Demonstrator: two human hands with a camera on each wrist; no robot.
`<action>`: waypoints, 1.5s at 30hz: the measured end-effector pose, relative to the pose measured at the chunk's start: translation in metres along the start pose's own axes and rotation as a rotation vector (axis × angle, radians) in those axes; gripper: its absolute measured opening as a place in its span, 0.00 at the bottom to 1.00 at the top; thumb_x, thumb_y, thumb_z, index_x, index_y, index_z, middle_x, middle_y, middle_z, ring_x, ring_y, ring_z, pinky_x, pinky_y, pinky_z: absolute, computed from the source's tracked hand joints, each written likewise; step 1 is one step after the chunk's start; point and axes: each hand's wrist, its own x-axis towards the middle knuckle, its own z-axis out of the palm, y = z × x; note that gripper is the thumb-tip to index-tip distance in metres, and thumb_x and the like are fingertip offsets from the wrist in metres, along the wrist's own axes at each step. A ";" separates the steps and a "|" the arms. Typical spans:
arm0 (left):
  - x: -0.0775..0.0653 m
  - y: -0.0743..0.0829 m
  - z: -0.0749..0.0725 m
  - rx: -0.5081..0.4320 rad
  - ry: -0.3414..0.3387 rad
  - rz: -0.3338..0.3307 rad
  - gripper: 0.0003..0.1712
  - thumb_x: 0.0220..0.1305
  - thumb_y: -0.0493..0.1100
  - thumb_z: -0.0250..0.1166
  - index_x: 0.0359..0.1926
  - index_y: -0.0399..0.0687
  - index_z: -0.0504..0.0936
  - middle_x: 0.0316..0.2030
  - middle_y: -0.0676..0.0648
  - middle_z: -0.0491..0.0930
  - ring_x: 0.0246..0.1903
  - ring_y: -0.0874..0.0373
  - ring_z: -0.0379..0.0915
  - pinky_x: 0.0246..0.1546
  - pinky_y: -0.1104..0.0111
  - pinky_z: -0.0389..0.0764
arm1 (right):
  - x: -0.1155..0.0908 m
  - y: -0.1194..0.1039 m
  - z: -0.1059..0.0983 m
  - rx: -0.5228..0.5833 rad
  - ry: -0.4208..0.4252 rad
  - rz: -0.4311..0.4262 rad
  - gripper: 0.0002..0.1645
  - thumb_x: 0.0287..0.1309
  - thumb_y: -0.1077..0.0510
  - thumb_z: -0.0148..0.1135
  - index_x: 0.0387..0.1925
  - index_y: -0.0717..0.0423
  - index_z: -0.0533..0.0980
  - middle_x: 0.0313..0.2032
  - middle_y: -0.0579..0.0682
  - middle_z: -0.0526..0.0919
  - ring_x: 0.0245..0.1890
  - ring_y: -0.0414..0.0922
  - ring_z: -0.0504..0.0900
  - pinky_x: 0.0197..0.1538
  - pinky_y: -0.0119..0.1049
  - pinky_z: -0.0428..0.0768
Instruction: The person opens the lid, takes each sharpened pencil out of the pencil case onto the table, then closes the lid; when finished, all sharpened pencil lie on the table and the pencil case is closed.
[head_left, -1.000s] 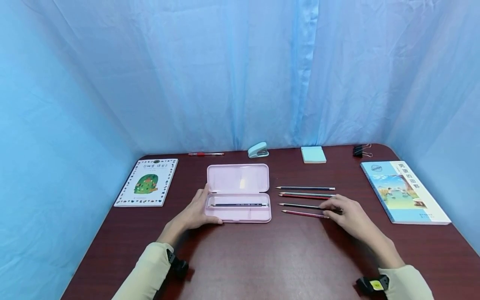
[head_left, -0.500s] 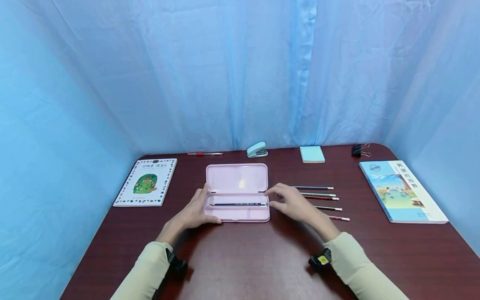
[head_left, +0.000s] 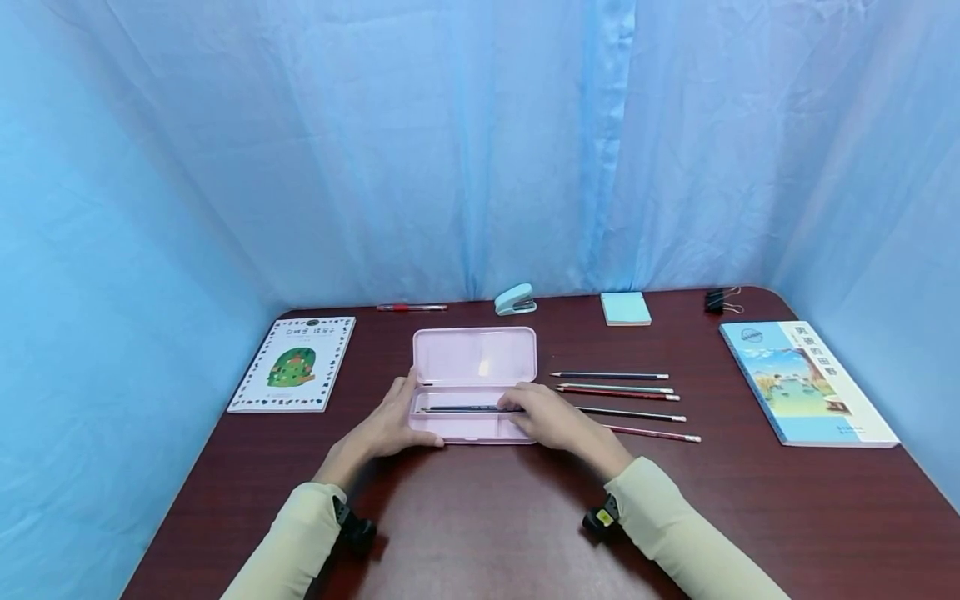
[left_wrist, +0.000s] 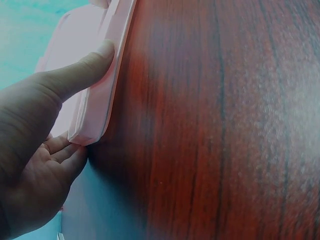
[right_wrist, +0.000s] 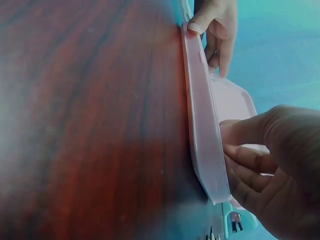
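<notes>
A pink pencil case lies unfolded on the table, its lid tipped back. Inside the rear compartment is a dark pencil, point to the left. My left hand holds the case by its left end, thumb at the front edge and fingers behind, as the left wrist view also shows. My right hand reaches into the right end of the case, with thumb and curled fingers pinching the pencil's right end, which they hide. To the right of the case lie several pencils in a loose row, points to the left.
At the left stands a white picture book, at the right a blue-and-white book. Along the back edge are a red pen, a mint stapler, a sticky-note pad and a black binder clip.
My right hand has left the black pencil in the row and moved left into the case, onto the pencil there. My left hand stays on the case.
</notes>
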 end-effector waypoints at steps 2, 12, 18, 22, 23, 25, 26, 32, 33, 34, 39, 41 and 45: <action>0.000 0.000 0.000 -0.001 -0.002 -0.003 0.73 0.36 0.62 0.75 0.71 0.40 0.37 0.61 0.41 0.57 0.59 0.52 0.57 0.60 0.59 0.60 | 0.003 0.001 0.000 -0.002 0.003 -0.014 0.10 0.51 0.67 0.62 0.37 0.55 0.79 0.31 0.45 0.79 0.34 0.41 0.76 0.41 0.37 0.74; 0.000 0.001 -0.001 -0.005 -0.005 -0.001 0.73 0.37 0.62 0.75 0.71 0.40 0.36 0.61 0.41 0.56 0.59 0.52 0.56 0.60 0.59 0.60 | 0.008 0.005 0.001 0.069 0.001 0.027 0.13 0.47 0.70 0.60 0.35 0.56 0.80 0.28 0.47 0.78 0.32 0.41 0.76 0.38 0.35 0.74; -0.001 0.000 0.000 -0.004 -0.013 -0.012 0.73 0.37 0.62 0.74 0.72 0.42 0.35 0.62 0.41 0.55 0.59 0.52 0.56 0.60 0.59 0.60 | 0.005 0.008 -0.003 0.136 0.016 0.032 0.11 0.48 0.70 0.62 0.34 0.56 0.81 0.28 0.44 0.78 0.31 0.38 0.75 0.36 0.31 0.74; -0.001 0.000 0.001 -0.004 -0.010 -0.012 0.73 0.37 0.62 0.74 0.72 0.42 0.36 0.62 0.42 0.55 0.59 0.52 0.56 0.60 0.60 0.60 | -0.004 0.011 -0.014 0.168 0.041 0.059 0.11 0.49 0.69 0.62 0.34 0.55 0.82 0.29 0.44 0.79 0.31 0.38 0.75 0.36 0.33 0.74; -0.001 0.000 0.001 -0.003 -0.009 -0.012 0.73 0.37 0.62 0.74 0.72 0.42 0.36 0.61 0.42 0.55 0.59 0.52 0.56 0.60 0.60 0.60 | -0.007 0.012 -0.018 0.177 0.048 0.071 0.11 0.50 0.69 0.62 0.34 0.54 0.82 0.30 0.44 0.79 0.31 0.38 0.75 0.36 0.33 0.74; -0.001 0.001 0.001 -0.006 -0.005 -0.011 0.73 0.37 0.62 0.75 0.72 0.42 0.36 0.61 0.42 0.56 0.59 0.52 0.56 0.60 0.59 0.60 | -0.014 0.017 -0.024 0.198 0.064 0.103 0.11 0.50 0.68 0.62 0.35 0.53 0.82 0.31 0.43 0.79 0.32 0.38 0.75 0.37 0.33 0.74; -0.001 0.001 0.000 -0.005 -0.005 -0.011 0.73 0.37 0.62 0.75 0.72 0.42 0.36 0.61 0.41 0.56 0.59 0.52 0.56 0.60 0.59 0.60 | -0.018 0.019 -0.027 0.213 0.071 0.120 0.11 0.51 0.68 0.62 0.35 0.53 0.81 0.31 0.44 0.79 0.31 0.38 0.75 0.36 0.33 0.74; -0.001 0.001 0.000 0.000 -0.007 -0.007 0.73 0.37 0.63 0.74 0.72 0.42 0.36 0.62 0.41 0.55 0.60 0.52 0.55 0.60 0.59 0.60 | -0.049 0.038 -0.047 0.209 0.125 0.179 0.10 0.51 0.67 0.64 0.35 0.53 0.82 0.31 0.46 0.80 0.29 0.37 0.74 0.34 0.34 0.73; -0.001 0.001 0.000 0.000 -0.009 -0.006 0.73 0.37 0.63 0.74 0.72 0.43 0.35 0.63 0.41 0.54 0.60 0.52 0.55 0.60 0.59 0.60 | -0.056 0.041 -0.051 0.194 0.134 0.189 0.10 0.51 0.67 0.64 0.35 0.53 0.82 0.31 0.45 0.80 0.30 0.37 0.73 0.35 0.34 0.73; 0.000 0.001 0.000 0.000 -0.008 -0.004 0.73 0.37 0.63 0.74 0.72 0.43 0.36 0.63 0.41 0.54 0.60 0.51 0.55 0.59 0.59 0.60 | -0.063 0.044 -0.055 0.179 0.141 0.203 0.10 0.51 0.66 0.64 0.35 0.52 0.82 0.32 0.45 0.80 0.30 0.37 0.73 0.35 0.35 0.73; 0.000 0.000 0.000 0.001 0.000 0.005 0.72 0.38 0.62 0.74 0.72 0.41 0.36 0.62 0.40 0.55 0.60 0.51 0.56 0.60 0.59 0.60 | -0.102 0.058 -0.072 0.123 0.145 0.298 0.10 0.54 0.64 0.63 0.37 0.49 0.81 0.33 0.42 0.80 0.31 0.37 0.73 0.34 0.33 0.73; 0.000 0.000 0.001 -0.001 0.003 0.007 0.72 0.37 0.62 0.74 0.72 0.41 0.37 0.62 0.41 0.56 0.59 0.52 0.56 0.60 0.59 0.60 | -0.119 0.064 -0.078 0.110 0.143 0.343 0.10 0.54 0.64 0.62 0.38 0.48 0.81 0.33 0.42 0.79 0.30 0.37 0.72 0.33 0.32 0.72; -0.001 0.000 0.001 -0.006 0.002 -0.003 0.73 0.37 0.63 0.74 0.72 0.42 0.36 0.61 0.41 0.56 0.58 0.52 0.57 0.59 0.59 0.61 | -0.150 0.072 -0.087 0.083 0.158 0.395 0.12 0.55 0.64 0.62 0.39 0.46 0.80 0.32 0.40 0.77 0.29 0.36 0.72 0.32 0.31 0.72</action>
